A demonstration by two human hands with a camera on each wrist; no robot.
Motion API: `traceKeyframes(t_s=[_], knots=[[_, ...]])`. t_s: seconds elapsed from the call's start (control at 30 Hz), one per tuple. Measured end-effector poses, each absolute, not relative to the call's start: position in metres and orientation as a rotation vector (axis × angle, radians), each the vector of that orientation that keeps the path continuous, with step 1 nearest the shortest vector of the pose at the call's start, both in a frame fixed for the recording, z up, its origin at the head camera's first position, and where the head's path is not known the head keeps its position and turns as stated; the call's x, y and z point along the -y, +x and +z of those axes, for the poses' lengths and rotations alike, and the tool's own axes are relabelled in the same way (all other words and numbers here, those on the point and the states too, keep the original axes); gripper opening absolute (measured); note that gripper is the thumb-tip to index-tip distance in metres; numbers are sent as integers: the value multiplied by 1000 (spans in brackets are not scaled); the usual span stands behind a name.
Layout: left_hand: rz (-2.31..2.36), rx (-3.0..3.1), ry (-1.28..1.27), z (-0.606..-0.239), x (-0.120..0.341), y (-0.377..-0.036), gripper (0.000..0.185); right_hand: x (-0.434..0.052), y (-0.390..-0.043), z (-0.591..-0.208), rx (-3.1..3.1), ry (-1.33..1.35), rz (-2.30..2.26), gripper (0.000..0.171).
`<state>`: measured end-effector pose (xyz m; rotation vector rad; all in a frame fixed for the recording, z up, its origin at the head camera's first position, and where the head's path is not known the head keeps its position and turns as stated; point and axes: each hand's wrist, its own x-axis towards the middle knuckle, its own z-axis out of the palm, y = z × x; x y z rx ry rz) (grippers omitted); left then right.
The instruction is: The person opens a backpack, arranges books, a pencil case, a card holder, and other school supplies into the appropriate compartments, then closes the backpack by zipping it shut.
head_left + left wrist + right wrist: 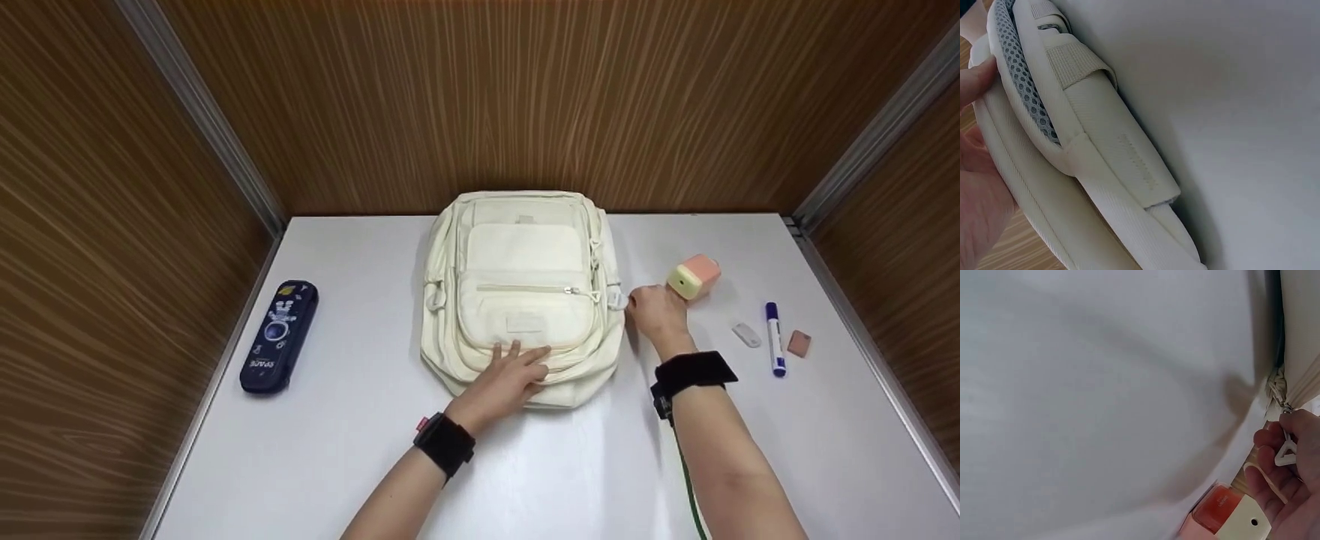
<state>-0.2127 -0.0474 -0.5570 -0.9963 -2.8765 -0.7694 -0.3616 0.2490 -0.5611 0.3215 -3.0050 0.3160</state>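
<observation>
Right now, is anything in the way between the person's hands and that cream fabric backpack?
Nothing visible. The left hand rests flat on the cream fabric backpack, and the right hand pinches its white zipper pull at the side.

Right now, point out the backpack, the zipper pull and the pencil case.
backpack (523, 251): head view, on its front pocket flap.
zipper pull (1286, 453): right wrist view, on the white triangular tab pinched by the right hand.
pencil case (279, 336): head view, on the middle of its dark blue lid.
</observation>
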Motion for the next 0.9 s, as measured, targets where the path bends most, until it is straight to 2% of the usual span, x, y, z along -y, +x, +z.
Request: traceKeyframes(t_s=[0.2, 0.53, 0.8, 0.9], knots=[[-836, 2879, -1015, -557, 47, -214, 22, -248, -367, -560, 3005, 309, 317, 15], [-852, 2882, -1043, -560, 47, -214, 24, -246, -371, -558, 3072, 237, 283, 22], [-907, 2919, -960, -561, 53, -214, 14, -243, -373, -551, 3157, 297, 297, 18], [-948, 2922, -913, -559, 57, -216, 21, -240, -373, -546, 3098, 276, 368, 20]])
